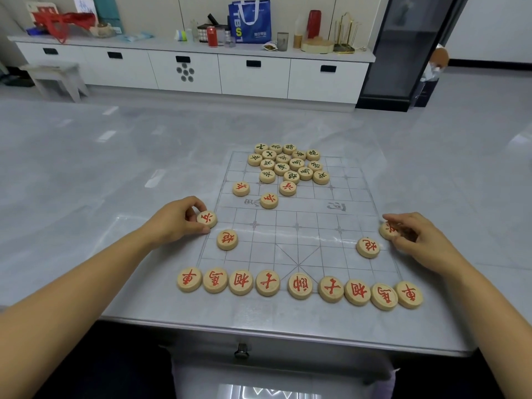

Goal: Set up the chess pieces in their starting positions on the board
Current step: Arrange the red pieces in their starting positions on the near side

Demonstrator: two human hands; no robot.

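near discs [299, 285]: pale wood, red characters | far cluster [288, 163]: green characters | board [296, 226]: translucent, grey grid | bench [86, 174]: grey marbled

Round pale wooden chess pieces [299, 285]: smooth, light sheen, red or green painted characters. Thin translucent plastic board sheet [299, 234], glossy. Grey marble-look tabletop [86, 174]: polished, reflective. Drawer knob [241, 350]: shiny metal.

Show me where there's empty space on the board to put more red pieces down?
The near half is mostly bare: between the two red cannons, above the bottom row. The right side by the river mark is also free. The far end is crowded with green pieces.
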